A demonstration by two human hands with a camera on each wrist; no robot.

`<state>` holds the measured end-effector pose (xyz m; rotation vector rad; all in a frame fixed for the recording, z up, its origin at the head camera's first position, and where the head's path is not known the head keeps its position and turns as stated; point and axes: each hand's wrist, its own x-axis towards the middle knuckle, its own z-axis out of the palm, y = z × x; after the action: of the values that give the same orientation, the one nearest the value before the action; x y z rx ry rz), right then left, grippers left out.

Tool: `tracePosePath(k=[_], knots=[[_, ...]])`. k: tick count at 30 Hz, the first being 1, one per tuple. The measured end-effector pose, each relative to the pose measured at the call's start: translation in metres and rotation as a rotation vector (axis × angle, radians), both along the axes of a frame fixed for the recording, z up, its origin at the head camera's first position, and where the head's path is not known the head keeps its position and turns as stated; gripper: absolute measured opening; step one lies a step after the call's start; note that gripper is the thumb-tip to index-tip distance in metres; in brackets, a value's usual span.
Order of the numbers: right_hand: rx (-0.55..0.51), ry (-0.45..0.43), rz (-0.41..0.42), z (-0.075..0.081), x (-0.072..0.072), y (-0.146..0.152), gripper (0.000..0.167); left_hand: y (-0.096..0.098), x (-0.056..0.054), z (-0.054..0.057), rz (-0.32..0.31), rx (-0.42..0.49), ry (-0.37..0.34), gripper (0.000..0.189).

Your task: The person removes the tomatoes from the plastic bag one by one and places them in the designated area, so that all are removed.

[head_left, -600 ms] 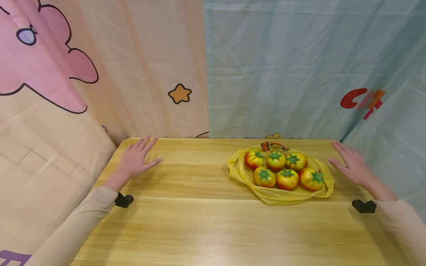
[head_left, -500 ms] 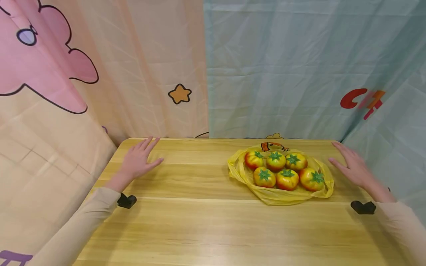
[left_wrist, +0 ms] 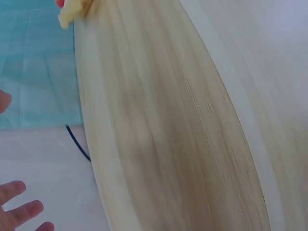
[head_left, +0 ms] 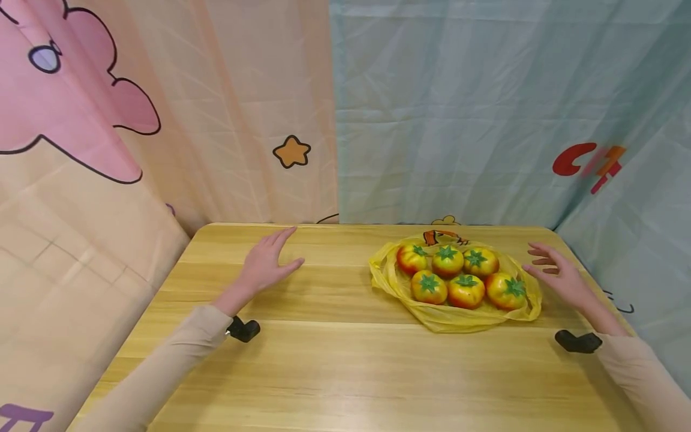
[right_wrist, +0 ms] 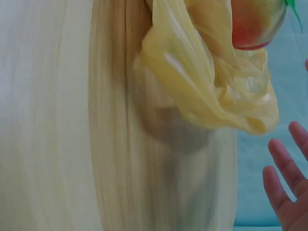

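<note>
A yellow plastic bag (head_left: 437, 323) lies spread on the wooden table, right of the middle. Several yellow-and-red fruits with green star-shaped tops, tomatoes or persimmons, sit on it; one fruit (head_left: 429, 288) is at the front left. My right hand (head_left: 564, 281) hovers by the bag's right edge, fingers loosely bent, holding nothing. In the right wrist view, its fingers (right_wrist: 285, 166) are apart from the bag (right_wrist: 187, 82). My left hand (head_left: 263, 264) is over the table's left half, thumb spread, well away from the bag. The left wrist view shows only its fingertips (left_wrist: 31, 209) and nothing held.
The wooden table (head_left: 324, 372) ends at a back edge against a hanging curtain (head_left: 459, 108), pink-beige on the left and blue-green on the right. More curtain hangs along both sides. A black wrist mount (head_left: 577, 341) sits under each wrist.
My left hand has moved right, towards the table's middle. The right hand has shifted slightly left towards the bag, its fingers more bent. Bag and fruits have stayed in place.
</note>
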<state>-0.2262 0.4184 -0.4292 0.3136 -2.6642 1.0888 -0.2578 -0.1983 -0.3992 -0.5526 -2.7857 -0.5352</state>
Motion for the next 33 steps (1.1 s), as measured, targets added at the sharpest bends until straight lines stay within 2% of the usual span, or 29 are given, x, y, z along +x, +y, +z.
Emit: tracePosePath(k=[6,10,16,24,33], knots=[[-0.055,-0.038,0.009,-0.003,0.004,-0.005,0.055,0.03,0.002,0.0,-0.026,0.104,-0.056,0.074],[-0.055,-0.07,0.024,-0.005,0.004,-0.005,0.053,0.051,0.005,0.001,-0.028,0.162,-0.095,0.073],[-0.024,-0.128,0.027,-0.016,0.001,-0.007,0.051,0.084,0.004,0.005,-0.071,0.192,-0.085,0.071],[-0.147,-0.078,0.117,-0.026,0.001,-0.008,0.047,0.123,0.0,0.007,-0.13,0.263,-0.091,0.069],[-0.252,-0.022,0.207,-0.036,-0.004,-0.008,0.045,0.152,-0.004,-0.003,-0.154,0.343,-0.154,0.069]])
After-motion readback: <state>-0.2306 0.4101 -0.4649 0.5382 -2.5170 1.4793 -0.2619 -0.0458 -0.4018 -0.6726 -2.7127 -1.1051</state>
